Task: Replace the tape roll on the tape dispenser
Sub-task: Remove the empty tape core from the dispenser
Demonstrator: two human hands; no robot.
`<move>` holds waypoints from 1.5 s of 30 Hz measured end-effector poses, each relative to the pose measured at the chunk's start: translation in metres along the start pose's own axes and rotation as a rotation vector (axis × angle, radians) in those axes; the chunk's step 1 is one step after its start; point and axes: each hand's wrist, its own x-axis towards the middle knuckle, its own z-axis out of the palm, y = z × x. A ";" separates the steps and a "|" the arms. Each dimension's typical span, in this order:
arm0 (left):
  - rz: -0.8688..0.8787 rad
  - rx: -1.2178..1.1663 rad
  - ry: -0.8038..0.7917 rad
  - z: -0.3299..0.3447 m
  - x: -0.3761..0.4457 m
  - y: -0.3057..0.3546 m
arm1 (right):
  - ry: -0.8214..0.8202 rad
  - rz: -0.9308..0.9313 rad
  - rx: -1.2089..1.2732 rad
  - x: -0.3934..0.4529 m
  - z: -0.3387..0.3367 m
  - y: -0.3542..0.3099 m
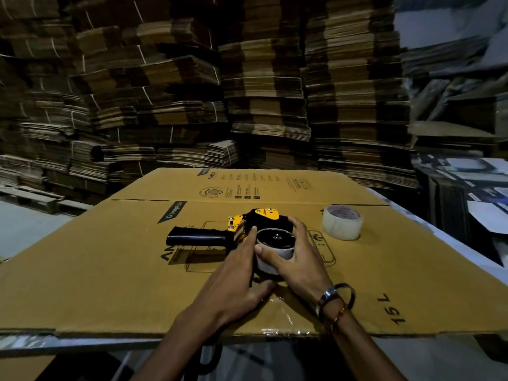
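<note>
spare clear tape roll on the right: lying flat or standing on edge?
Lying flat. The spare tape roll rests on the cardboard sheet with its core opening facing up, untouched, apart from the dispenser.

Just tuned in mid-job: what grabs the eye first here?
The black-and-yellow tape dispenser lying on its side mid-sheet on the flattened cardboard, with the left hand and right hand gripping the roll on its hub. A clear tape roll stands apart at right, and cardboard stacks wall the background.
</note>
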 end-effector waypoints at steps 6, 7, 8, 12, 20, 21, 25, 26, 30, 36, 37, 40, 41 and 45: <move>-0.080 -0.088 -0.001 0.001 0.017 -0.006 | -0.087 0.003 0.015 -0.002 -0.001 -0.003; -0.083 -0.119 -0.009 0.000 0.018 -0.011 | -0.111 0.003 0.011 -0.002 -0.001 -0.003; -0.083 -0.152 -0.022 -0.003 0.018 -0.016 | -0.134 0.007 0.009 -0.002 -0.002 -0.003; -0.072 -0.229 -0.083 -0.019 0.019 -0.033 | -0.216 0.000 -0.006 -0.002 -0.008 -0.005; -0.056 -0.244 -0.097 -0.017 0.019 -0.034 | -0.355 0.037 -0.053 0.011 -0.006 -0.005; -0.055 -0.247 -0.089 -0.017 0.020 -0.033 | -0.373 0.048 -0.054 0.014 -0.007 -0.006; -0.063 -0.222 -0.084 -0.014 0.021 -0.033 | -0.370 0.065 -0.051 0.020 -0.004 -0.008; -0.063 -0.205 -0.077 -0.013 0.022 -0.032 | -0.349 0.062 -0.060 0.019 -0.002 -0.008; -0.058 -0.162 -0.029 -0.008 0.024 -0.028 | -0.287 0.047 -0.085 0.017 0.003 0.000; -0.064 -0.168 -0.019 -0.005 0.024 -0.029 | -0.247 -0.021 -0.149 0.014 0.003 0.001; -0.068 -0.169 -0.021 -0.005 0.024 -0.029 | -0.238 -0.033 -0.161 0.013 0.003 0.000; -0.072 -0.177 -0.017 -0.004 0.025 -0.031 | -0.213 -0.064 -0.174 0.011 0.004 -0.002; -0.072 -0.177 -0.016 -0.004 0.025 -0.031 | -0.209 -0.068 -0.174 0.011 0.004 -0.003; -0.083 -0.174 -0.014 -0.003 0.024 -0.030 | -0.209 -0.047 -0.135 0.012 0.005 -0.002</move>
